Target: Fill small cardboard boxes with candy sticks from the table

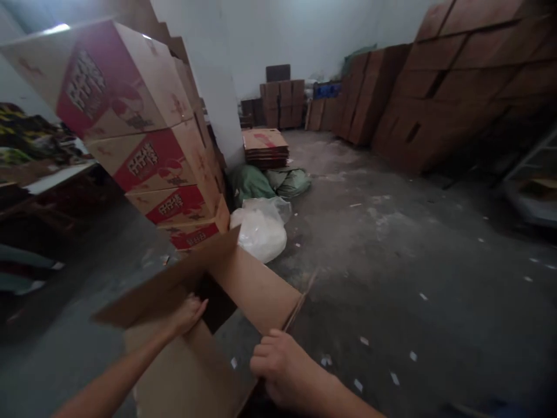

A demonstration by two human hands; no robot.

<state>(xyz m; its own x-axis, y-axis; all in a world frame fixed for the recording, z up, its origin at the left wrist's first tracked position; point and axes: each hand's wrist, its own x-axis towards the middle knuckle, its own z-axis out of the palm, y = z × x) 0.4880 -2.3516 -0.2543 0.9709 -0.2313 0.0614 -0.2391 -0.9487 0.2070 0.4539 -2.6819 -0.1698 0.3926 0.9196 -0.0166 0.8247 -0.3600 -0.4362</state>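
Note:
An unfolded cardboard box (261,284) is held in front of me, its flaps standing out. Grey floor shows through its middle, so its bottom is open. My left hand (191,313) reaches across the near panel, fingers curled at the panel's upper edge inside the box. At the near right corner, my right hand (278,360) is closed around the box's edge, the thumb side hidden. The far left flap is tilted and slightly blurred.
Printed cartons (169,157) form a tall stack at the left. A white plastic bag (261,229), green sacks (289,181) and flattened cartons (265,140) lie beyond. Brown boxes (461,87) are piled at right. Paper scraps (364,341) litter the floor. A person's legs (21,267) show at left.

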